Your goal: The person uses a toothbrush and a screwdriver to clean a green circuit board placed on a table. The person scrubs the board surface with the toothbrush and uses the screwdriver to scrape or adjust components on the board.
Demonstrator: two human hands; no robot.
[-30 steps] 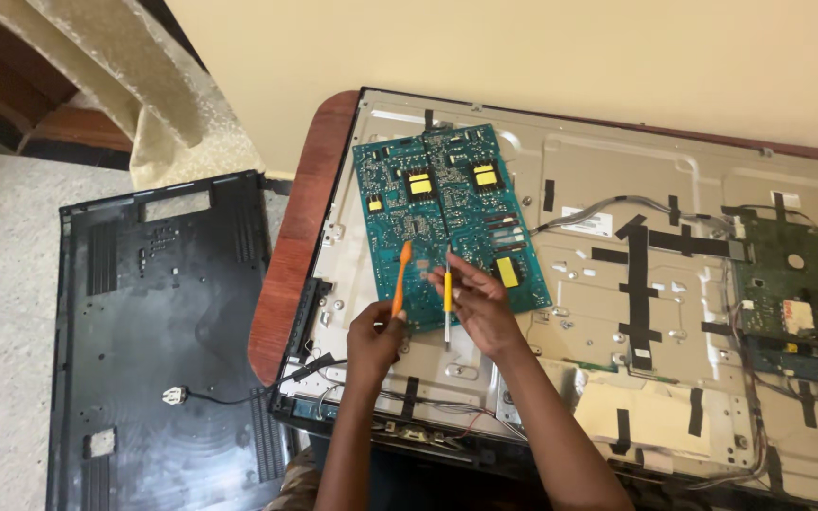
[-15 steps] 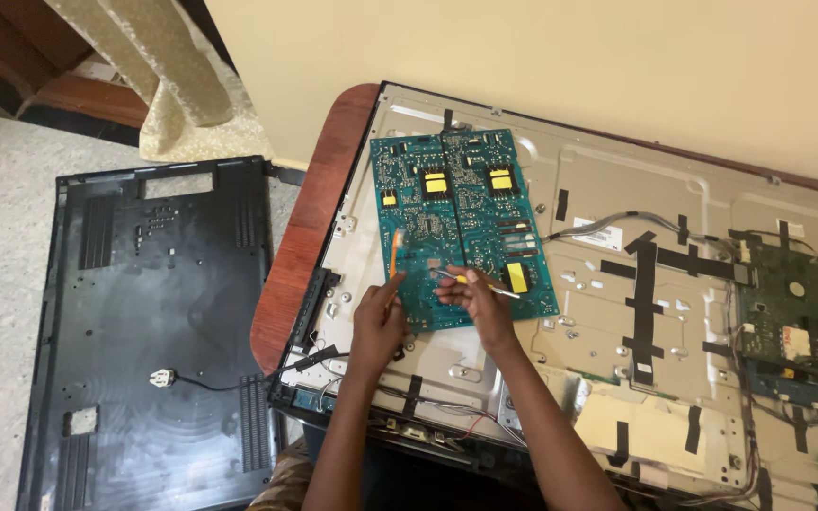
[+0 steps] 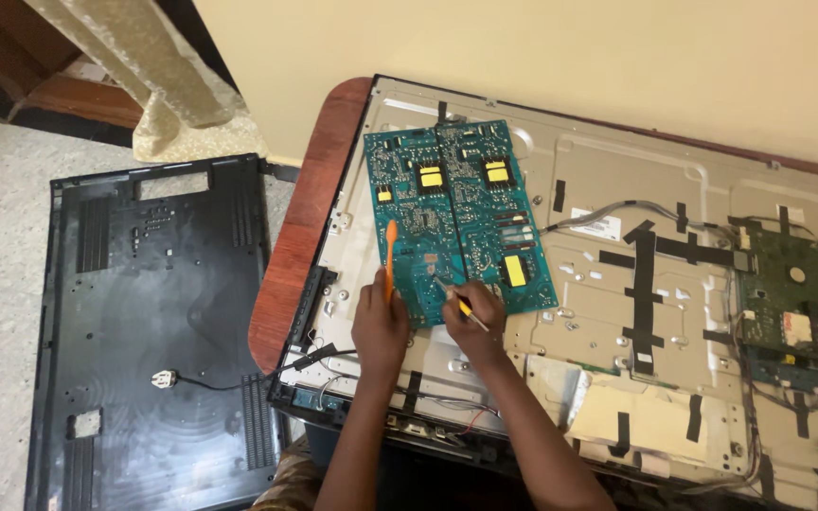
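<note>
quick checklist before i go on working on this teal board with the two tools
1. Left hand has a firm hold of the orange tool: ok.
2. Right hand grips the yellow-handled screwdriver, tip on the teal circuit board: ok.
3. Board lies flat on the metal back panel: ok.
4. Whether the tip sits in a screw head: cannot tell, too small.
5. Black back cover lies on the floor, apart from the hands: ok.
6. Cables taped down on the panel: ok.
</note>
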